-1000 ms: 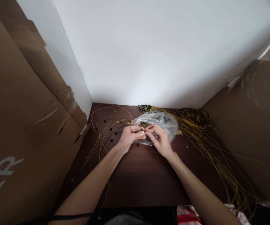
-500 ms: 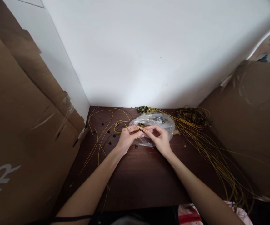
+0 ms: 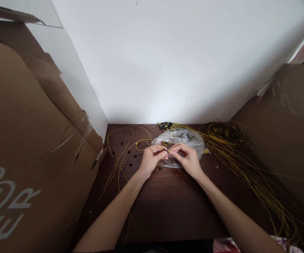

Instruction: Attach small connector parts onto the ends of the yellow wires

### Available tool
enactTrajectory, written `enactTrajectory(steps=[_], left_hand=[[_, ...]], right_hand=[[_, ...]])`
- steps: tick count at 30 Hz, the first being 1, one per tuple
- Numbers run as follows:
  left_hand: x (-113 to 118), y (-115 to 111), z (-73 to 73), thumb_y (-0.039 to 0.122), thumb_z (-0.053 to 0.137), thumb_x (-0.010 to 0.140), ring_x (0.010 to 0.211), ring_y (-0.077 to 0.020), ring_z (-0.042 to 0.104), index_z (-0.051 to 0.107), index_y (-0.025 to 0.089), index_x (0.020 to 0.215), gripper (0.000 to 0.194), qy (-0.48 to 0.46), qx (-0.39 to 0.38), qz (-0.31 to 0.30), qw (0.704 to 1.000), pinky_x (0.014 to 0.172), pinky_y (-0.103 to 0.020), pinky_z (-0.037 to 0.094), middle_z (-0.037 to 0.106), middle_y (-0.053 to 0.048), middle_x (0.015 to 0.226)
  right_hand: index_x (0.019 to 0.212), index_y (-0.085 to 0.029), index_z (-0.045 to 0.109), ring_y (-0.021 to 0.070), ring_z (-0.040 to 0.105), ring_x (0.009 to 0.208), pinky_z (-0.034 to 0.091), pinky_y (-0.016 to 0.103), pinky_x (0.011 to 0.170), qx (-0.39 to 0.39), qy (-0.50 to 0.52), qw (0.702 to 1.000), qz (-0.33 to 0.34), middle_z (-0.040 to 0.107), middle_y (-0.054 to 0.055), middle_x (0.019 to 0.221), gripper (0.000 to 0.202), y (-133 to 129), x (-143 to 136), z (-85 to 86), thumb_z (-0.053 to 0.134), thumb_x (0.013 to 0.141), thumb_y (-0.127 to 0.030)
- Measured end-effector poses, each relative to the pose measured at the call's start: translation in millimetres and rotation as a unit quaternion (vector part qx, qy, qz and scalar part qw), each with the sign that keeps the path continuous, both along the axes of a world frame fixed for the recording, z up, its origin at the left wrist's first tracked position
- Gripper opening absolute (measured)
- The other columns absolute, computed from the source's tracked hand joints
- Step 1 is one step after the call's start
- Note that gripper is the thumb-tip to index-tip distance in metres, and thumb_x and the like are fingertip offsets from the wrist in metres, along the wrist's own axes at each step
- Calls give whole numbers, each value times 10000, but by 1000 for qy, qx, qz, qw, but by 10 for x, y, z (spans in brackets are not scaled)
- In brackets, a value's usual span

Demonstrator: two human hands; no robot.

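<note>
Both hands meet fingertip to fingertip in front of a clear plastic bag (image 3: 198, 142) that holds small yellow and dark parts. My left hand (image 3: 152, 160) pinches a thin yellow-and-black wire (image 3: 148, 140), whose loops spread to the left over the table. Between thumb and forefinger, my right hand (image 3: 187, 158) grips a small yellow part (image 3: 169, 151) at the wire's end. Its exact shape is too small to make out, and the fingers partly cover it.
Several small black pieces (image 3: 130, 164) lie left of the hands on the dark brown table (image 3: 168, 211). A bundle of yellow-and-black wires (image 3: 236, 168) runs along the right, with its tipped ends (image 3: 165, 125) by the white wall. Cardboard (image 3: 36, 123) stands on both sides.
The whole view has shifted slightly, so everything sits a little further right and lower. The fingertips remain together at the wire end, with a slightly wider gap between the hands.
</note>
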State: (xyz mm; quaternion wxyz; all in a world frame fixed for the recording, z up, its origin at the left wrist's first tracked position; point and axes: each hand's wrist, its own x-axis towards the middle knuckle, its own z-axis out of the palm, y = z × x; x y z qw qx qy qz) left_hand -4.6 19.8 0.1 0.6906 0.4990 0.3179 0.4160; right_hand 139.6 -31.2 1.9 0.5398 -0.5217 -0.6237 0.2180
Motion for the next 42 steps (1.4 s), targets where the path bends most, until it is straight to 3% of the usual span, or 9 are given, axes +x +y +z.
enactTrajectory(steps=[15, 28, 37, 42], left_hand=[[49, -23, -94, 139, 654, 612, 587, -109, 595, 658, 87, 674, 81, 51, 38, 43, 997, 587, -238, 546, 624, -24, 678], [30, -27, -71, 136, 662, 602, 544, -94, 579, 654, 92, 697, 104, 49, 7, 34, 998, 570, -228, 542, 617, -4, 616], [13, -15, -95, 157, 654, 619, 584, -100, 582, 653, 99, 693, 95, 53, 40, 12, 998, 587, -226, 544, 613, -6, 637], [21, -18, -147, 160, 647, 624, 578, -113, 595, 645, 107, 694, 87, 64, 54, 37, 996, 593, -249, 551, 612, -6, 647]], right_hand=[[765, -171, 622, 167, 559, 686, 439, 293, 649, -15, -68, 997, -11, 619, 36, 734, 158, 22, 21, -63, 571, 800, -318], [747, -195, 597, 192, 581, 782, 471, 335, 719, 56, -109, 992, 4, 619, 59, 808, 134, -40, -34, -27, 531, 832, -274], [747, -192, 606, 182, 588, 753, 473, 322, 702, 45, -96, 994, 11, 631, 55, 793, 136, -24, -19, -20, 538, 829, -275], [721, -191, 609, 183, 590, 729, 472, 326, 690, 32, -78, 996, 0, 637, 55, 773, 147, -35, -42, -24, 553, 817, -287]])
